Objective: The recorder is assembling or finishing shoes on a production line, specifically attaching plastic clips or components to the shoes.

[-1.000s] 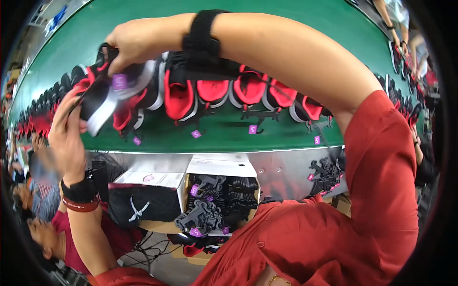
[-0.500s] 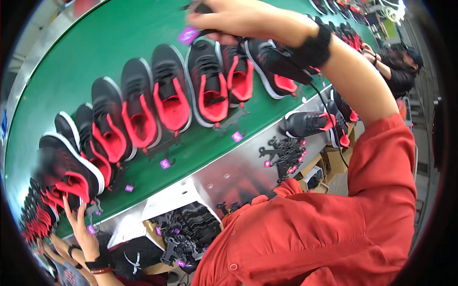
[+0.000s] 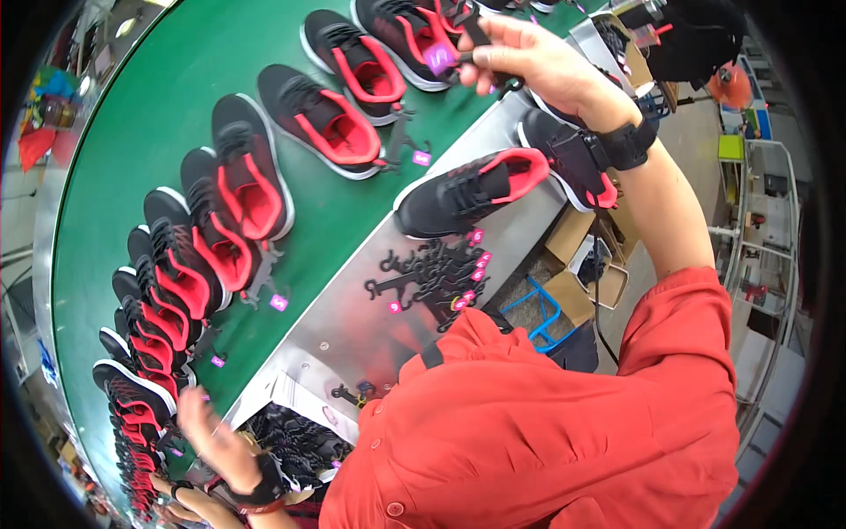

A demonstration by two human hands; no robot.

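My right hand (image 3: 520,66) is raised at the upper middle, fingers closed round a black plastic shoe hanger (image 3: 478,35) with a purple tag (image 3: 438,58). It hovers by the heel of a black-and-red sneaker (image 3: 407,40) on the green belt. At lower left my left hand (image 3: 216,441) is blurred, its fingers stretched out and nothing visible in them. It is nearest to the sneaker (image 3: 134,392) at the belt edge. Between the hands runs a row of similar sneakers, including one sneaker (image 3: 322,123) with a tagged hanger (image 3: 401,141) beside its heel.
The green belt (image 3: 308,234) has a metal ledge (image 3: 330,309) along its near side. On the ledge lie a heap of black hangers (image 3: 432,278) and a sneaker (image 3: 471,194). A box (image 3: 308,401) holds black items. Cartons (image 3: 573,234) and a blue stool (image 3: 542,322) stand below. A co-worker's arm (image 3: 207,507) reaches in.
The view has shifted toward the right end of the belt. My right hand has moved from over the shoe row toward the belt's near edge, hanger still held. My left hand has come away from a sneaker.
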